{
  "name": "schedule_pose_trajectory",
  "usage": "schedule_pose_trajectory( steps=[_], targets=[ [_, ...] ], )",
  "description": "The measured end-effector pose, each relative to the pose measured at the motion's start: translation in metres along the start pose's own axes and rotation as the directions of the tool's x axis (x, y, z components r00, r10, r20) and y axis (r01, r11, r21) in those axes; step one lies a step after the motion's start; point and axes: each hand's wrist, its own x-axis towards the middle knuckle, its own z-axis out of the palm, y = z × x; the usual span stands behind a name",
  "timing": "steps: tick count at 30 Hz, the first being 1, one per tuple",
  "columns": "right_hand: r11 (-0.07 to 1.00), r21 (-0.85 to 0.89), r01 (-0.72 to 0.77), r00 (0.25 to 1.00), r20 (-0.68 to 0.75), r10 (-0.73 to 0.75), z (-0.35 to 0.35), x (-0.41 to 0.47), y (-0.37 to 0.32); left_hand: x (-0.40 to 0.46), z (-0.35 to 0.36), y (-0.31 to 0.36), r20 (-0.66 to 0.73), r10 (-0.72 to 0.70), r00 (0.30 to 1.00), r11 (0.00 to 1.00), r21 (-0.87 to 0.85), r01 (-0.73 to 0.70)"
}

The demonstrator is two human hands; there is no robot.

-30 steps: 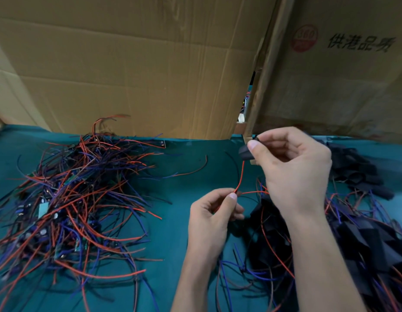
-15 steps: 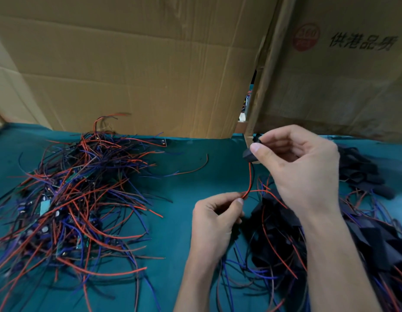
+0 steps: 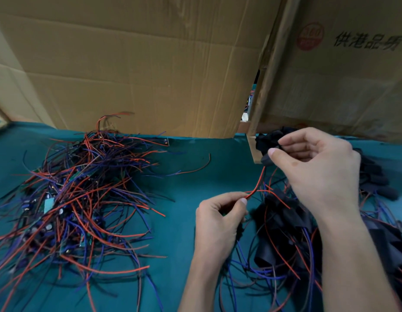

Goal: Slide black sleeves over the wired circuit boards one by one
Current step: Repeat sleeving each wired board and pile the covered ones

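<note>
— Wires nearest the camera: what is seen there?
— At about five o'clock, a dark heap of sleeved boards [image 3: 285, 224] is spread on the green table cover [image 3: 186, 176], with red and blue leads trailing out toward the lower edge. Both forearms are raised over it.

— And the left hand?
— The left hand [image 3: 218, 218] is held just right of centre, at about five o'clock, fingers curled. A red wire [image 3: 255, 190] is pinched between its thumb and forefinger. What else lies inside the fist cannot be told.

— Where is that wire led?
— It is run up toward one o'clock, to the right hand [image 3: 317, 167], which is held higher and apart from the left. A black sleeve [image 3: 268, 143] is gripped there between thumb and curled fingers, its crumpled end sticking out to the left. Whether a board is already inside it cannot be told.

— And the unsleeved stock?
— A tangled pile of wired circuit boards [image 3: 71, 199] is heaped at nine o'clock, well apart from both hands; small green boards are glimpsed among red, blue and black leads. One loose lead [image 3: 195, 168] is left lying between pile and hands.

— Farther back?
— Loose black sleeves [image 3: 375, 179] are piled at three o'clock behind the right hand. Cardboard sheets [image 3: 139, 64] are stood along the far edge, from ten to two o'clock, the right one printed with characters.
</note>
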Motion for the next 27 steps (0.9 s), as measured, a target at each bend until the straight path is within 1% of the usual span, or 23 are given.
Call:
schedule_pose_trajectory(
  steps=[3,6,10,12,14,17,19,20,22,23,25,27],
  targets=[
    [0.998,0.019,-0.055,0.998,0.037,0.055,-0.002,0.000,0.002,0.001,-0.001,-0.002,-0.003,0.014,1.000,1.000,0.006,-0.014],
    [0.989,0.031,-0.145,0.982,0.128,0.140,-0.001,-0.002,0.004,0.001,-0.002,-0.002,-0.006,0.026,1.000,1.000,0.011,-0.025],
    [0.961,0.069,-0.269,0.932,0.271,0.241,0.007,-0.005,0.008,0.000,-0.005,0.004,-0.004,0.053,0.999,0.998,-0.045,-0.054],
    [0.943,0.070,-0.326,0.894,0.347,0.284,0.017,-0.010,0.009,0.000,-0.005,0.007,-0.016,0.054,0.998,0.995,-0.083,-0.055],
    [0.913,0.099,-0.395,0.836,0.450,0.314,0.026,-0.015,0.013,0.000,-0.005,0.009,-0.035,0.004,0.999,0.988,-0.151,-0.009],
    [0.867,0.124,-0.482,0.765,0.542,0.347,0.031,-0.018,0.018,0.002,-0.004,0.010,-0.069,-0.099,0.993,0.967,-0.243,0.080],
    [0.851,0.153,-0.502,0.740,0.585,0.331,0.032,-0.019,0.020,0.003,-0.004,0.009,-0.092,-0.131,0.987,0.963,-0.247,0.105],
    [0.853,0.168,-0.494,0.739,0.597,0.311,0.033,-0.020,0.019,0.003,-0.004,0.008,-0.095,-0.138,0.986,0.963,-0.245,0.112],
    [0.872,0.190,-0.451,0.766,0.584,0.269,0.033,-0.020,0.018,0.003,-0.004,0.007,-0.086,-0.135,0.987,0.968,-0.225,0.113],
    [0.882,0.202,-0.425,0.795,0.549,0.257,0.032,-0.019,0.018,0.004,-0.004,0.007,-0.076,-0.131,0.988,0.968,-0.224,0.112],
    [0.889,0.242,-0.390,0.866,0.426,0.263,0.028,-0.015,0.021,0.005,-0.003,0.008,-0.064,-0.121,0.991,0.963,-0.251,0.102],
    [0.876,0.301,-0.377,0.910,0.299,0.289,0.022,-0.009,0.025,0.004,-0.003,0.007,-0.077,-0.084,0.994,0.966,-0.249,0.062]
  ],
)
